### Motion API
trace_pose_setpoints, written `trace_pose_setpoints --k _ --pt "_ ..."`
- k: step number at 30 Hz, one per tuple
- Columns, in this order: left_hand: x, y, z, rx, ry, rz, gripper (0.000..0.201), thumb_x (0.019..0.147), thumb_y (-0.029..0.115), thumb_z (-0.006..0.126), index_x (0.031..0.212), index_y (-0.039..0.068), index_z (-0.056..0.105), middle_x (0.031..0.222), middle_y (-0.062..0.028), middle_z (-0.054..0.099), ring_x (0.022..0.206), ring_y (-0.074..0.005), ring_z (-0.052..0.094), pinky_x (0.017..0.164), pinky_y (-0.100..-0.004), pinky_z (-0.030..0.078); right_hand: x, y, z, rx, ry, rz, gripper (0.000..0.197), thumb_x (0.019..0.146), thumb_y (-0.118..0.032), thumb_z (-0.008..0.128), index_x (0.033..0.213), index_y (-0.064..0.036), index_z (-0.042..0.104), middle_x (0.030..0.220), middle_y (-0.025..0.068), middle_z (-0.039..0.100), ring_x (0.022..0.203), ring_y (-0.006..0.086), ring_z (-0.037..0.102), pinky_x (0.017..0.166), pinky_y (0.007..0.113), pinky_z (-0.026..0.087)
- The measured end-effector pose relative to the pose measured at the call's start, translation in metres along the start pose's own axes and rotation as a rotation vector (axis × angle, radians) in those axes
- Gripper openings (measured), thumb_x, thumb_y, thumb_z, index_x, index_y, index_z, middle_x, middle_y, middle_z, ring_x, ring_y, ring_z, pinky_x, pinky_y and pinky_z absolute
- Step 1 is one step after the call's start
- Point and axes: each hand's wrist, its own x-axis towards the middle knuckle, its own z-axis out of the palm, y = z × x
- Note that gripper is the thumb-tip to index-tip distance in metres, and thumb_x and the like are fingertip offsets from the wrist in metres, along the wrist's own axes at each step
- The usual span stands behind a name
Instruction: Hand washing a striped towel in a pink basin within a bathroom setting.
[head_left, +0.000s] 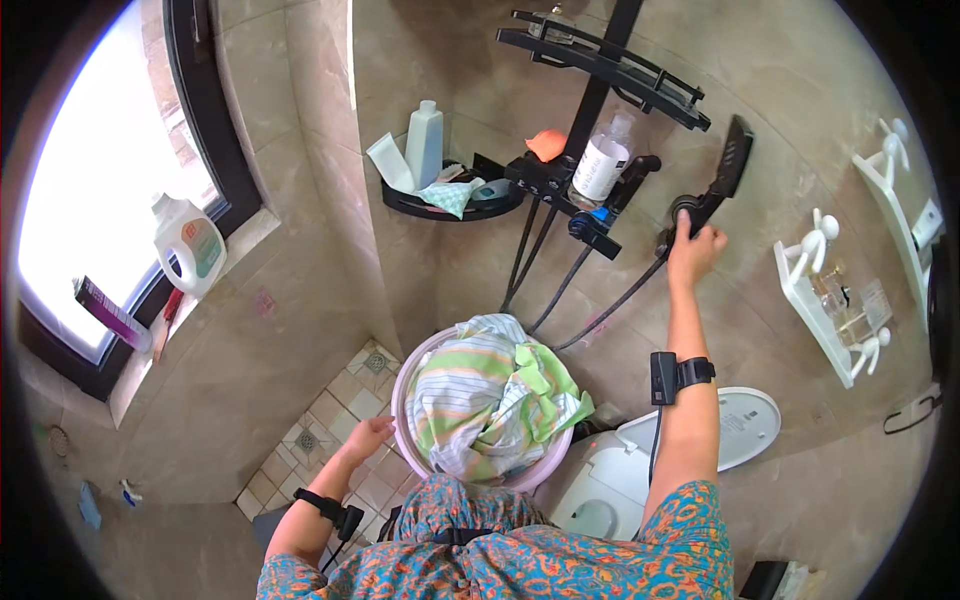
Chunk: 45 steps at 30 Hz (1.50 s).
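Here, from the head view, the right hand (698, 255) is closed round the lower end of a black shower head (737, 152); it sticks out beyond the fist, long axis slanting up and slightly right, hose (625, 300) trailing down-left. The left hand (370, 438), fingers bent, is at the tub's (550, 464) left rim; whether gripping, I can't tell.

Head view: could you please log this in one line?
left hand: beside pink tub; right hand: holding black shower head; tub: striped cloth
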Motion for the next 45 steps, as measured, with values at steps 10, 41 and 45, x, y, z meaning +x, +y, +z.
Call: trace_pose_setpoints --k 10,41,45 --pt "0.008 0.010 -0.001 0.063 0.050 -0.006 0.038 0.088 0.025 0.060 0.121 0.007 0.060 0.101 -0.0138 0.068 0.092 -0.0213 0.063 0.083 -0.0337 0.048 0.076 -0.028 -0.093 0.684 0.268 0.029 0.033 0.089 -0.027 0.062 0.095 0.0032 0.051 0.083 0.0137 0.066 0.068 0.0199 0.064 0.061 0.031 0.051" --pt "0.146 0.389 0.070 0.386 0.484 0.866 0.081 0.080 0.016 0.066 0.147 0.016 0.021 0.103 -0.0118 0.055 0.082 -0.0235 0.059 0.072 -0.0345 0.051 -0.382 0.100 -0.085 0.041 -1.350 0.057 0.050 0.080 -0.025 0.065 0.123 -0.0088 0.048 0.105 0.0218 0.058 0.088 0.0400 0.061 0.077 0.047 0.049" --pt "0.168 0.395 0.070 0.394 0.519 0.769 0.088 0.080 0.019 0.067 0.149 0.021 0.013 0.100 -0.0102 0.054 0.075 -0.0217 0.059 0.070 -0.0344 0.051 -0.395 0.107 -0.075 0.013 -1.330 0.043 0.051 0.081 -0.026 0.066 0.125 -0.0079 0.047 0.110 0.0200 0.054 0.094 0.0371 0.059 0.078 0.044 0.051"
